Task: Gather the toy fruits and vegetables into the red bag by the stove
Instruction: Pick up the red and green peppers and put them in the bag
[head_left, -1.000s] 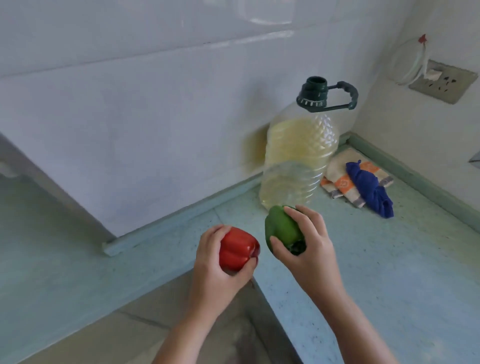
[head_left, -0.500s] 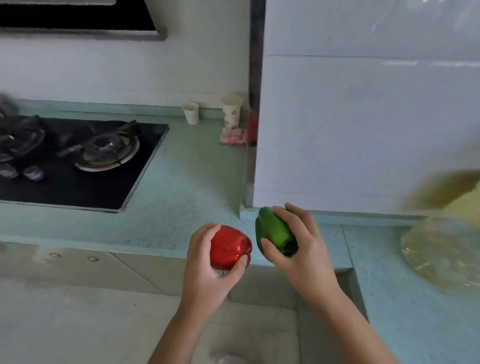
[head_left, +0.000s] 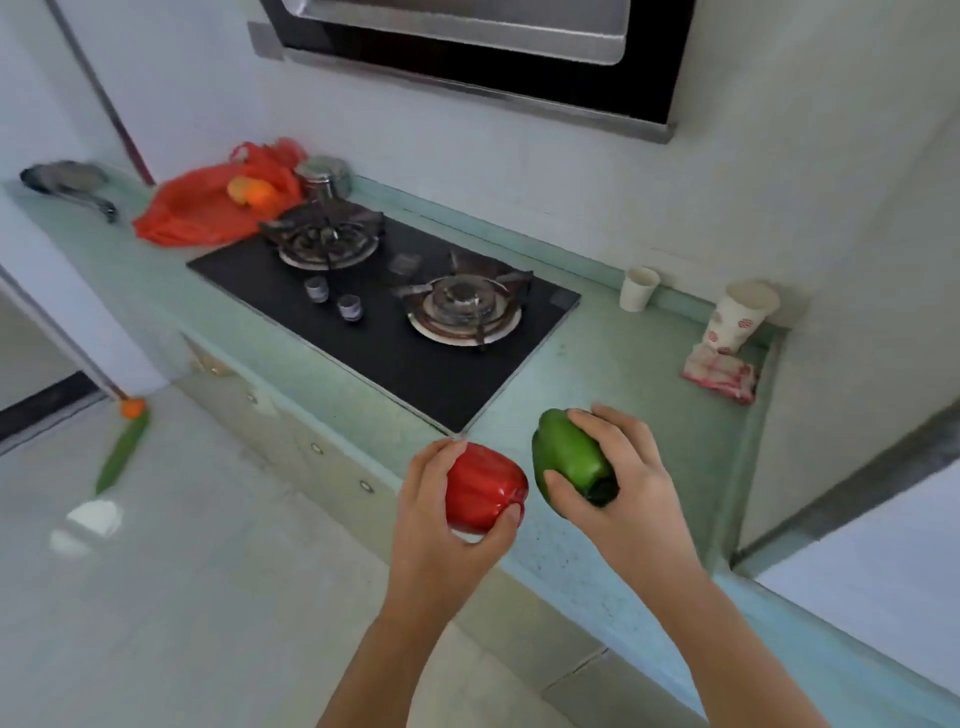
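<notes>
Head view: the left hand (head_left: 441, 525) grips a red toy pepper (head_left: 485, 486) and the right hand (head_left: 623, 488) a green toy pepper (head_left: 569, 457), near the stove (head_left: 415, 353); the red bag (head_left: 202, 208) lies at the counter's (head_left: 649, 374) far left.

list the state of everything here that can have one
left hand, grips the red pepper
right hand, grips the green pepper
red bag, open, slumped on the counter beside the stove, orange fruit at its mouth
stove, both burners unlit
small cup, upright
patterned cup, upright
cucumber, lying on the floor
</notes>
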